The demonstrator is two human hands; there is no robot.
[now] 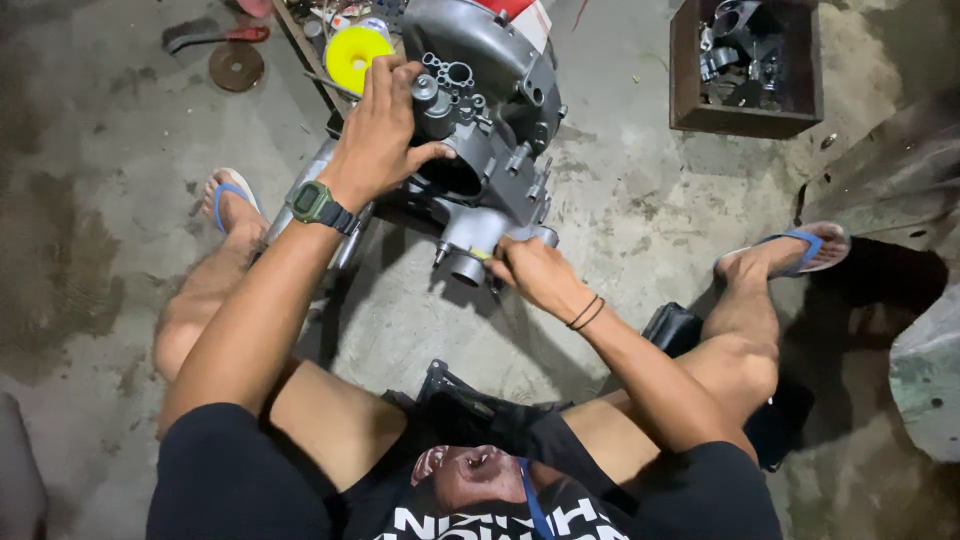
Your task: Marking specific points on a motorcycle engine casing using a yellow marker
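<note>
A grey metal engine block (pixel 490 110) stands on the concrete floor between my legs. My left hand (pixel 385 130), with a green watch on its wrist, lies on the block's left top edge, fingers wrapped over it. Down at the block's lower round port (pixel 468 262), my right hand (pixel 535 275) is closed around a small tool with a yellowish handle, its tip against the metal. The tool is mostly hidden by my fingers.
A yellow disc (pixel 355 55) lies on a wooden shelf behind the engine. A rusty box (pixel 745 65) of metal parts stands at the far right. A round metal disc (pixel 236 66) and a red-handled tool (pixel 215 35) lie far left. My sandalled feet flank the engine.
</note>
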